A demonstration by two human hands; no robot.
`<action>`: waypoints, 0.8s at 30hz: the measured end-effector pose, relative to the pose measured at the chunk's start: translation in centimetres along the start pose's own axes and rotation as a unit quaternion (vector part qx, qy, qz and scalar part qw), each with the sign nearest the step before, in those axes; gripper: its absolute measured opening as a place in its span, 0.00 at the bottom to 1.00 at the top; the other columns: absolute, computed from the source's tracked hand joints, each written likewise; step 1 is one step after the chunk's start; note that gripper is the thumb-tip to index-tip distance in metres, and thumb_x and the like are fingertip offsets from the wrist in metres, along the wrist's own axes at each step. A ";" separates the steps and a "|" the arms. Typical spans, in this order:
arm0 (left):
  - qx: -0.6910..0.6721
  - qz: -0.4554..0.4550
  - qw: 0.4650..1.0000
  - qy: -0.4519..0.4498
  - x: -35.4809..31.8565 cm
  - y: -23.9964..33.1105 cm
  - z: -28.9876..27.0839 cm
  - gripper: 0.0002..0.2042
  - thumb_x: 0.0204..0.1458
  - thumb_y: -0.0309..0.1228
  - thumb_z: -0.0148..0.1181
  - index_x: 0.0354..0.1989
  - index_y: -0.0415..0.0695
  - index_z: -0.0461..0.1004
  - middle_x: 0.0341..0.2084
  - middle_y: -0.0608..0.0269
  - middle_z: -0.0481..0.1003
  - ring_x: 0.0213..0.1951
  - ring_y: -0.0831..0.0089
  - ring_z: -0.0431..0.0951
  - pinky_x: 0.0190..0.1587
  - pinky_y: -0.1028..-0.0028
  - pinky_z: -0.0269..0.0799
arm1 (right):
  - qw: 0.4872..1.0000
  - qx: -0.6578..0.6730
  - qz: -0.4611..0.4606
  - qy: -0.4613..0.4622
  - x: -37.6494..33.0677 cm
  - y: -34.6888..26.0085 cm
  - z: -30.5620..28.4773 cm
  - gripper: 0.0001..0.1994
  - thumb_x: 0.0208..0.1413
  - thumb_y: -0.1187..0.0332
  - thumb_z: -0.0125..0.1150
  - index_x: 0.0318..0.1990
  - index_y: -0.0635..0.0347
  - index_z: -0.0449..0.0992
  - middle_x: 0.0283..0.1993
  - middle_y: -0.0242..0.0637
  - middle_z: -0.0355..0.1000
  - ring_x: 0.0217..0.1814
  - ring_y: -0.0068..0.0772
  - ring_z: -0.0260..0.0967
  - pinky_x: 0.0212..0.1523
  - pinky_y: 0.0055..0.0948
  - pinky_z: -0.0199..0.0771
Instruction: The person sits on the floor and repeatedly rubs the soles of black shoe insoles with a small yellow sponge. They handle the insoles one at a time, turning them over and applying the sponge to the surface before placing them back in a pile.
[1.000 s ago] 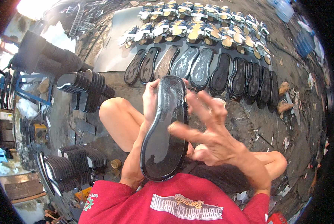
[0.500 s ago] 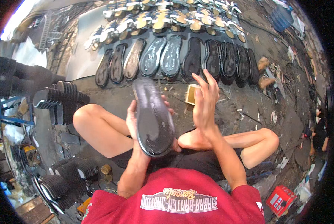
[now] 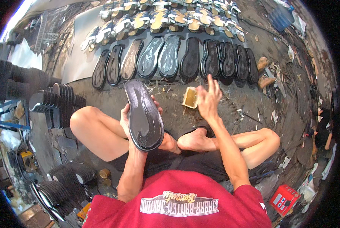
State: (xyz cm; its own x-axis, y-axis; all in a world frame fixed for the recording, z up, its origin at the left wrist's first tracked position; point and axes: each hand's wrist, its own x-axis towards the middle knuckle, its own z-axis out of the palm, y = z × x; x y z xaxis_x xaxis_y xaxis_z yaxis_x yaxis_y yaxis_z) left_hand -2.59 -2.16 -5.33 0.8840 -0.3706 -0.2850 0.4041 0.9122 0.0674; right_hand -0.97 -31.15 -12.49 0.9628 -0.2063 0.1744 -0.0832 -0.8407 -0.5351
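Nearest, the left hand (image 3: 129,121) grips a black shoe sole (image 3: 143,114) from beneath, holding it tilted above the crossed legs, its upper face glossy with wet adhesive. Farther and to the right, the right hand (image 3: 208,99) is spread open with nothing in it, fingers reaching over the small yellowish glue tub (image 3: 190,97) on the dirt floor (image 3: 246,95). Beyond lies a row of dark soles (image 3: 177,59), then a far row of sandal uppers (image 3: 170,17). Likely hazards: the tilted sole could slip and drop face down, picking up grit; the reaching fingers could tip the tub; the coated face could smear against the knee (image 3: 80,117) at left.
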 end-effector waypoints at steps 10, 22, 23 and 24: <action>-0.008 -0.045 0.997 -0.057 0.1 -0.3 1.2 0.40 0.69 0.57 0.47 0.69 0.23 0.64 0.57 0.33 0.76 0.55 0.43 0.81 0.64 0.52 0.77 | 0.843 0.486 0.129 -0.191 1.0 -5.2 -7.3 0.38 0.80 0.42 0.26 0.79 0.67 0.60 0.52 0.45 0.85 0.72 0.39 0.70 0.81 0.46 0.47; 0.013 -0.125 0.991 0.048 -1.3 -2.5 5.9 0.28 0.69 0.56 0.49 0.60 0.46 0.81 0.43 0.50 0.86 0.35 0.57 0.89 0.43 0.60 0.89 | 0.954 -0.103 -0.276 -0.046 -0.5 -15.0 -10.7 0.33 0.76 0.37 0.36 0.73 0.43 0.75 0.87 0.32 0.50 0.87 0.45 0.43 0.81 0.60 0.34; 0.007 -0.116 0.992 0.051 -1.4 -2.6 6.5 0.28 0.69 0.56 0.48 0.60 0.46 0.81 0.43 0.51 0.87 0.37 0.57 0.89 0.45 0.60 0.88 | 0.950 -0.132 -0.281 -0.040 -1.1 -15.2 -10.8 0.32 0.75 0.37 0.38 0.74 0.43 0.73 0.87 0.30 0.50 0.87 0.43 0.42 0.81 0.60 0.34; 0.001 -0.106 0.993 0.054 -1.6 -2.6 7.0 0.28 0.69 0.56 0.48 0.60 0.46 0.81 0.44 0.51 0.87 0.38 0.57 0.89 0.46 0.59 0.88 | 0.948 -0.130 -0.286 -0.053 -2.1 -15.4 -11.4 0.32 0.74 0.36 0.40 0.73 0.43 0.74 0.87 0.26 0.51 0.87 0.41 0.43 0.81 0.59 0.32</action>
State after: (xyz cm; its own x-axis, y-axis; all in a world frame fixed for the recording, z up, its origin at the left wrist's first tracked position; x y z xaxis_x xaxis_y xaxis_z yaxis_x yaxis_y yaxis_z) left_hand -3.40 -5.18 1.68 0.7484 -0.5335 -0.3940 0.5790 0.8153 -0.0041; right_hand -4.64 -23.44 4.85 0.8885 0.3614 0.2829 0.4139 -0.8972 -0.1540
